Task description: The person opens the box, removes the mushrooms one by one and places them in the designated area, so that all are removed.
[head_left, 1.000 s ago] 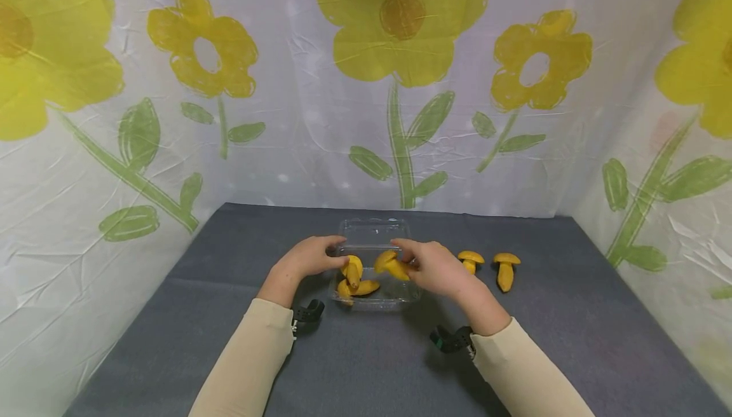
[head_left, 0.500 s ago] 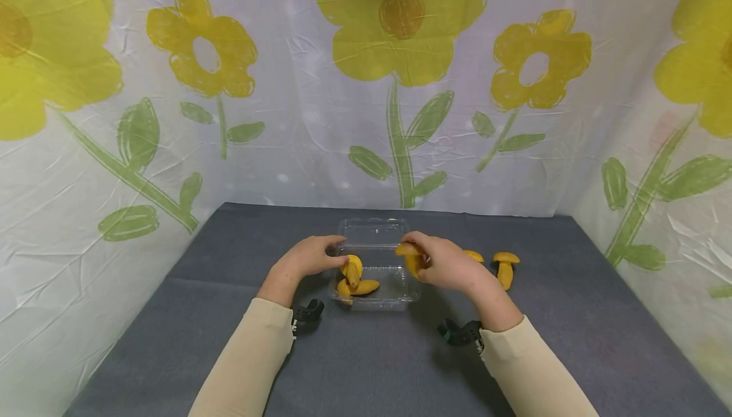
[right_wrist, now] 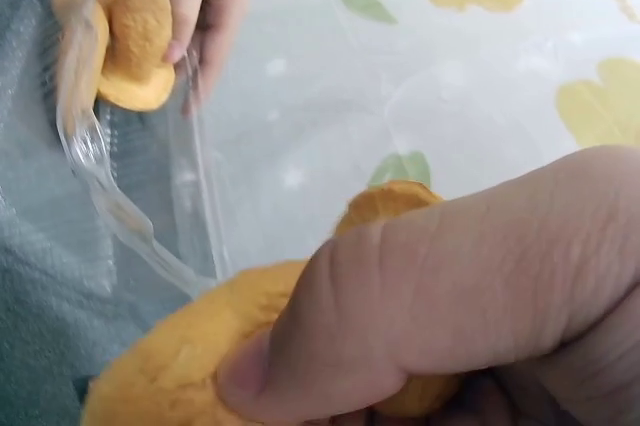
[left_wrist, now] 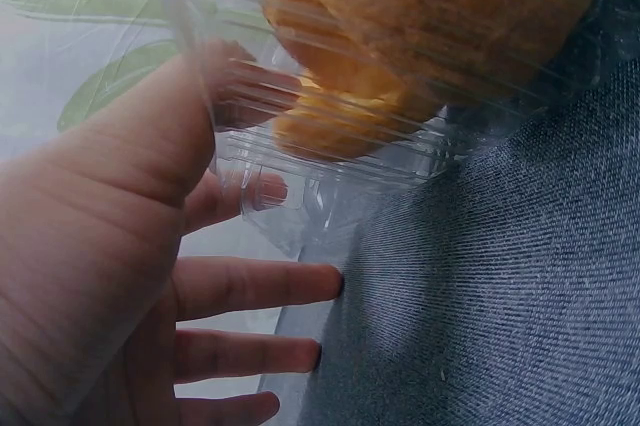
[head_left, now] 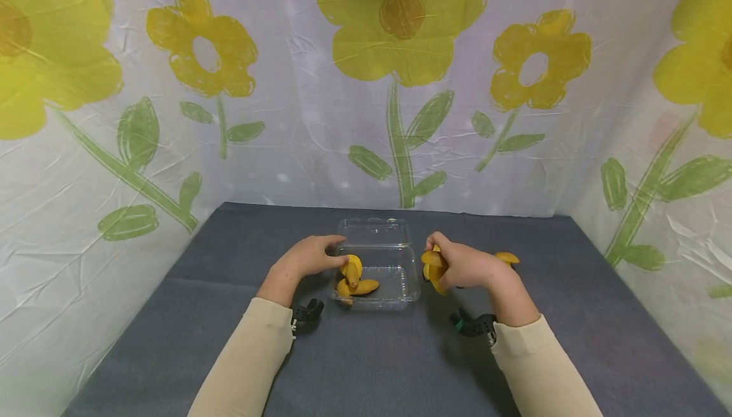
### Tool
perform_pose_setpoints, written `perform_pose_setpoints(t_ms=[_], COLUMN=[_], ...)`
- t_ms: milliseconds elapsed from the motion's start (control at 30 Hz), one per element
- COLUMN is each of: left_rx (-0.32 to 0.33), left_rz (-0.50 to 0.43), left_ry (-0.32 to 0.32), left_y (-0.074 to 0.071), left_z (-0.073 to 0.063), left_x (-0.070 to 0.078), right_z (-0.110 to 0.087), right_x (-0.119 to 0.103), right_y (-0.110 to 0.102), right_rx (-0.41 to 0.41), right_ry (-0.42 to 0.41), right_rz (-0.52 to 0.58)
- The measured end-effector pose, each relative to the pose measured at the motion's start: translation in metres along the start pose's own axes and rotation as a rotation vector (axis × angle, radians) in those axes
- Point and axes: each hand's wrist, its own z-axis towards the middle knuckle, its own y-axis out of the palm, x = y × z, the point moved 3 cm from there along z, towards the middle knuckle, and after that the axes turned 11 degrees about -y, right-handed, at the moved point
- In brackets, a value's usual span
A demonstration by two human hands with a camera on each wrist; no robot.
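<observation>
A clear plastic clamshell container [head_left: 394,287] lies with its lid back, several yellow mushrooms [head_left: 354,277] at its left side. My left hand [head_left: 305,257] holds the container's left rim between thumb and index finger. Its other fingers stretch out straight outside the wall in the left wrist view. The thumb tip is next to a mushroom [right_wrist: 138,31] in the right wrist view. To the container's right, my right hand [head_left: 469,266] grips a yellow mushroom [head_left: 436,267], its thumb pressed on the surface. Whether a second mushroom is in this grip, I cannot tell.
Part of another mushroom [head_left: 506,257] shows on the dark cloth-covered table [head_left: 366,366], beyond my right wrist. My right hand and forearm hide some of the table there. A white curtain [head_left: 274,169] with painted yellow flowers surrounds the back and sides.
My right hand has moved right, from over the container to beside it, carrying the mushroom along. It now covers the nearer table mushroom. My left hand has stayed in place.
</observation>
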Motion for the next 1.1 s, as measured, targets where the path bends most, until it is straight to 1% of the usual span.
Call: perform_pose_setpoints(t_ms=[133, 233, 300, 467, 533, 667, 767, 900, 1000, 1100], left_rx=[0.003, 0.002, 0.001, -0.002, 0.0, 0.002, 0.003, 0.007, 0.008, 0.008], left_rz=[0.005, 0.007, 0.004, -0.005, -0.003, -0.004, -0.006, -0.006, -0.006, -0.004], left_ry=[0.0, -0.003, -0.005, -0.009, -0.002, 0.004, 0.003, 0.0, -0.004, -0.004], left_y=[-0.001, -0.001, -0.001, 0.0, 0.0, -0.001, 0.0, 0.001, 0.002, 0.001], left_z=[-0.001, -0.002, -0.002, -0.002, -0.002, -0.001, -0.001, -0.001, 0.0, 0.0], left_x=[0.0, 0.001, 0.001, 0.0, 0.0, 0.0, 0.0, 0.0, -0.001, -0.001], right_z=[-0.004, -0.006, -0.007, -0.008, -0.007, -0.004, 0.0, 0.005, 0.008, 0.009], right_x=[0.002, 0.002, 0.002, 0.005, 0.006, 0.009, 0.012, 0.018, 0.021, 0.024], right_y=[-0.002, -0.004, -0.005, -0.005, -0.004, -0.001, 0.005, 0.015, 0.021, 0.023], right_rx=[-0.04, -0.065, -0.067, -0.085, -0.097, -0.118, -0.136, -0.152, -0.151, -0.151], right_ry=[0.026, 0.041, 0.054, 0.076, 0.082, 0.093, 0.104, 0.17, 0.229, 0.259], right_rz=[0.016, -0.013, -0.02, 0.018, 0.027, -0.026, -0.037, -0.004, -0.009, -0.039])
